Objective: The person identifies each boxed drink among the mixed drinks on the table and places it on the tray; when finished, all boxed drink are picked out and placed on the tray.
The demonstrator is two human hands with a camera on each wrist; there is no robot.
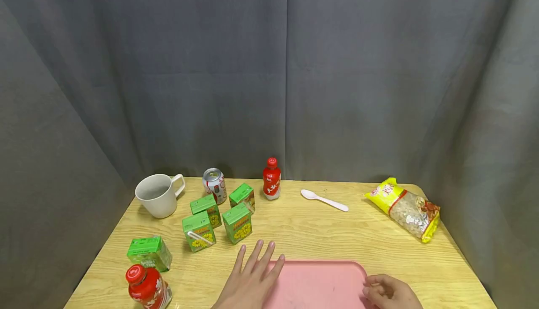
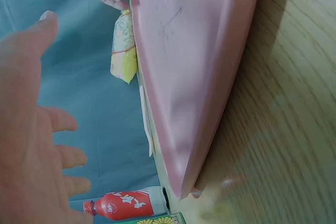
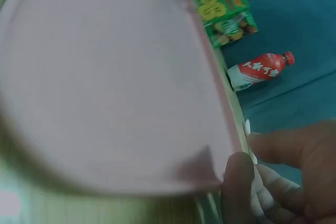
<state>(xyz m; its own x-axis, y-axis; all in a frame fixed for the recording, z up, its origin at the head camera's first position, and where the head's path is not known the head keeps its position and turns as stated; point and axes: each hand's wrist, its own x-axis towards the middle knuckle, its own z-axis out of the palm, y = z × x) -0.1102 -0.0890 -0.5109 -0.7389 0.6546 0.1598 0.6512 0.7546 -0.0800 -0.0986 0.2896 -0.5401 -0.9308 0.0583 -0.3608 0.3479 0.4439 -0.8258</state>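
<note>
A pink tray [image 1: 322, 281] lies at the front of the wooden table. My left hand [image 1: 254, 276] hovers at its left rim, fingers straight and spread; the left wrist view shows the palm [image 2: 26, 145] with nothing in it. At the right rim my right hand [image 1: 391, 292] has its fingers curled. Seen from the right wrist, the thumb [image 3: 239, 182] overlaps the tray's corner and the other fingers bend behind the rim, holding it loosely. Several green drink cartons [image 1: 238, 224] stand just beyond my left hand, one with a white straw on its front.
Red bottles stand at the back [image 1: 272, 180] and front left [image 1: 147, 286], near another carton [image 1: 149, 252]. A white mug [image 1: 157, 196] and a can [image 1: 215, 185] are back left. A white spoon [image 1: 324, 200] and a yellow snack bag [image 1: 406, 209] lie farther right. Grey curtains enclose the table.
</note>
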